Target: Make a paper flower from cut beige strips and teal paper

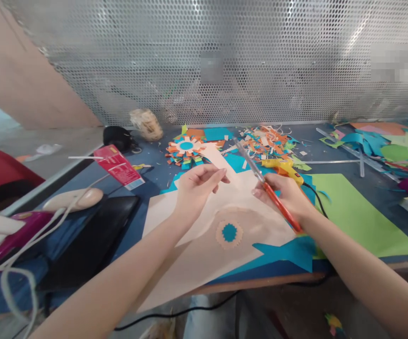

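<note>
My left hand [201, 187] is closed, thumb and fingertips pressed together above pale peach paper [175, 268]. A pale paper strip [219, 159] runs right behind those fingertips; whether they grip it I cannot make out. In my right hand [285, 190] is a long tool [277, 205] with a red-orange handle and a narrow grey front end, pointing away to the upper left. Below the hands, a small ring of fringed peach paper with a blue centre [229, 232] lies on the sheet. Beyond my left hand sits a layered, fringed paper flower [185, 146].
A yellow glue gun [283, 168] lies by my right hand, its black cord trailing right. Paper scraps [269, 143] are heaped behind. Green paper [359, 216] and blue paper [288, 252] lie right and front. At left are a red carton [118, 167], black tablet [91, 240] and mouse [75, 199].
</note>
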